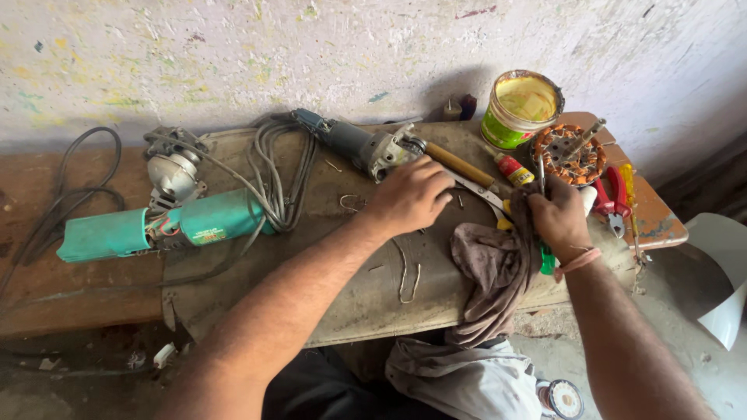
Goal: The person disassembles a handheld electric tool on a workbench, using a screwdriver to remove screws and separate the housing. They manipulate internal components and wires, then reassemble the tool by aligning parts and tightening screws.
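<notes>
Currently left hand rests closed-fingered on grey worktop; right hand pinches thin metal tool over brown rag, apparently mid-cleaning; steadying needed.

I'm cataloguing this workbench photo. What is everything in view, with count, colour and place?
Angle grinder: one, grey, bench back centre, under the left hand.
Power tool: one, teal, opened, bench left.
Cables: several, grey, looped between the two tools.
Tin: one, green with yellow inside, back right.
Motor winding: one, copper-coloured, right of the tin.
Cutters: one pair, red handles, far right.
Small bottle: one, red and yellow, bench right.
Rag: one, brownish, front edge by the right hand.
Left hand: on the bench by the grinder.
Right hand: gripping a thin metal tool.
</notes>
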